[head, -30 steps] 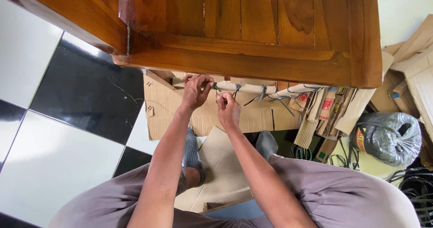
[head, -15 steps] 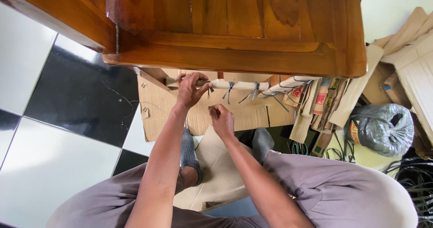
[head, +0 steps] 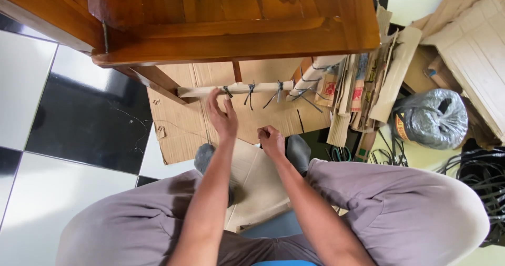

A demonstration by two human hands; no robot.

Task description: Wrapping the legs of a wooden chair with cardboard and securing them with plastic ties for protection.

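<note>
Grey trouser legs [head: 400, 203] fill the near edge of the view, the person seated low with both knees spread and grey-socked feet [head: 299, 151] resting on flattened cardboard sheets [head: 258, 182] on a floor of black and white tiles [head: 63, 113]. Between the knees, the right hand [head: 271, 140] is drawn back toward the body, its fingers curled together into a loose fist; whether anything thin is pinched inside it cannot be told. Just beyond, the left hand [head: 222, 116] reaches forward with fingers straight and slightly apart, the fingertips at or just short of a cardboard-wrapped rail [head: 234, 90] that runs across under the wooden furniture; it closes on nothing. Dark ties [head: 250, 92] are knotted round that wrapped rail at several points, their loose ends sticking out, the nearest knot right beside the left fingertips. Farther to the right, the wrapping carries on up a slanted leg [head: 315, 71] with more ties. Above all this hangs the polished brown wooden frame [head: 236, 34] of the furniture piece. To the right lie folded printed cardboard strips [head: 363, 92], a grey plastic-wrapped roll [head: 432, 119], a tangle of dark strapping [head: 476, 176] and stacked corrugated board [head: 473, 39].
</note>
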